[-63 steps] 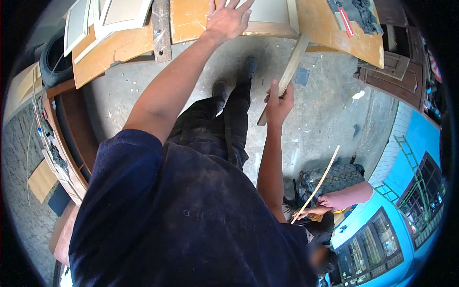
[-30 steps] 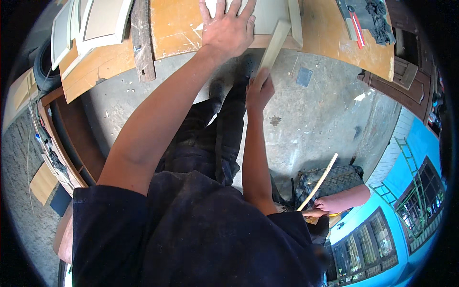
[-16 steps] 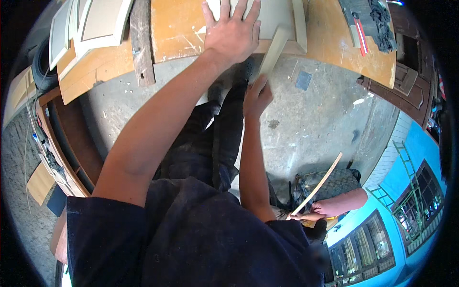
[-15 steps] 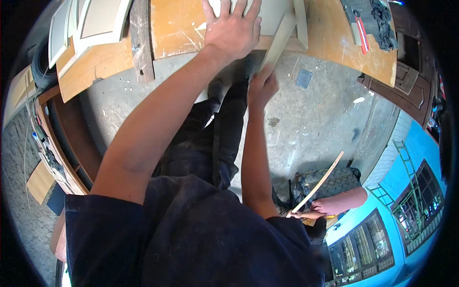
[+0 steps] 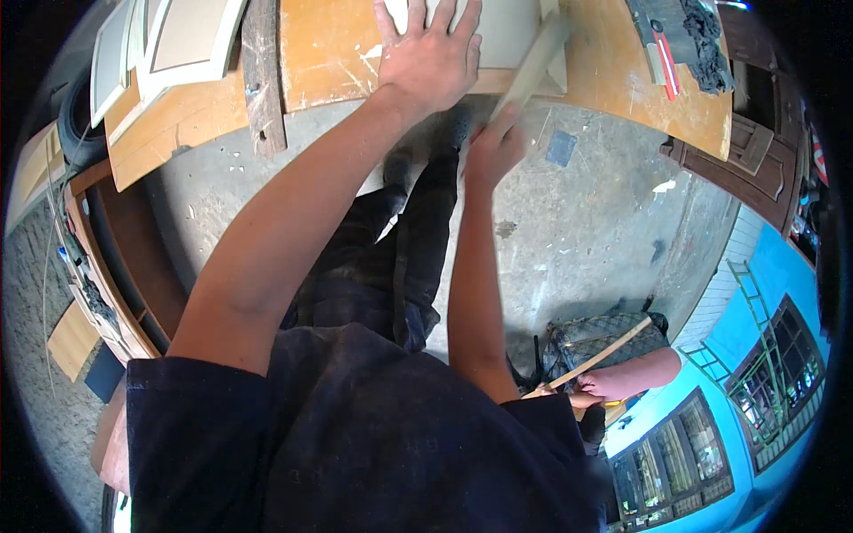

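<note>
My left hand [image 5: 429,58] lies flat with fingers spread on a pale framed panel [image 5: 503,35], which rests on the orange-brown worktable [image 5: 604,67]. My right hand [image 5: 493,155] is closed round the near end of a flat, light wooden strip [image 5: 531,71]. The strip slants up and to the right across the panel's near right corner. Motion blurs both the strip and the right hand. The panel's far side lies outside the picture.
Pale framed panels [image 5: 194,40] lean at the left beside a rough plank [image 5: 262,80]. A red utility knife [image 5: 665,58] and dark crumpled cloth [image 5: 706,44] lie at the table's right. Behind me at right, a person's pink-sleeved arm [image 5: 631,376] holds a thin strip [image 5: 597,355].
The wooden strip and my right hand have shifted slightly. My left hand stays pressed on the panel. The other person's strip has tilted lower to the right.
</note>
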Action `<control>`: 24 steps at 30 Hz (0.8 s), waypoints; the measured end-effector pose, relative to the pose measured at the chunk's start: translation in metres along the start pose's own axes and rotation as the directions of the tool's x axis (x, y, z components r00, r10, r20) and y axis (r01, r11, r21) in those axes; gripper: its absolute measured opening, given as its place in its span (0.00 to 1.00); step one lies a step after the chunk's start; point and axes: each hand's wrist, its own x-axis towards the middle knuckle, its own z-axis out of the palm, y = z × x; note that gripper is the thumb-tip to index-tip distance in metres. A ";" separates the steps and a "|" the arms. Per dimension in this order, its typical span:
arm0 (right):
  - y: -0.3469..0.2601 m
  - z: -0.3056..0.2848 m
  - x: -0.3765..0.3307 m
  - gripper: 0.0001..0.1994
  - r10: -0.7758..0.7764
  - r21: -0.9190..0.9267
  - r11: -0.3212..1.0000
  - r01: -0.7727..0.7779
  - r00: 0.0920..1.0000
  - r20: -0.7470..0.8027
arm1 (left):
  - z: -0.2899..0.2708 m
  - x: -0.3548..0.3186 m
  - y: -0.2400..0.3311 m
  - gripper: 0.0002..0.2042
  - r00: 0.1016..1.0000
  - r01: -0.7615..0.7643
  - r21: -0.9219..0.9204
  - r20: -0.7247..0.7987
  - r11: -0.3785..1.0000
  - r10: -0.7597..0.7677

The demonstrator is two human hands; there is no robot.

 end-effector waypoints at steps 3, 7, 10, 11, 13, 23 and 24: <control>0.045 -0.008 -0.059 0.28 0.163 -0.038 0.986 -0.163 0.987 0.014 | 0.012 0.001 -0.004 0.28 1.000 0.007 0.015 0.010 1.000 -0.007; 0.014 0.000 -0.012 0.27 -0.084 -0.106 0.991 0.087 0.996 0.039 | 0.032 -0.005 -0.010 0.28 0.957 -0.087 -0.009 -0.280 0.996 0.081; -0.029 0.001 0.015 0.27 0.068 0.218 0.973 -0.076 0.997 0.044 | 0.007 -0.006 -0.002 0.28 0.999 0.000 -0.020 -0.038 1.000 -0.001; -0.003 -0.003 0.000 0.27 0.054 0.218 0.974 -0.059 0.998 0.028 | 0.001 -0.001 0.003 0.28 1.000 0.008 -0.032 0.011 0.999 -0.008; 0.051 -0.007 -0.043 0.29 -0.031 -0.042 0.999 0.028 0.998 -0.058 | 0.037 0.002 -0.013 0.28 0.951 -0.105 -0.042 -0.297 0.994 0.088; -0.011 -0.020 -0.029 0.33 0.331 0.128 0.931 -0.342 0.938 0.100 | 0.033 -0.007 -0.012 0.25 0.979 0.027 0.062 -0.203 0.998 -0.014; 0.009 -0.027 -0.047 0.33 0.419 0.102 0.899 -0.426 0.904 0.087 | 0.035 -0.006 -0.010 0.25 0.978 0.021 0.056 -0.208 0.998 -0.009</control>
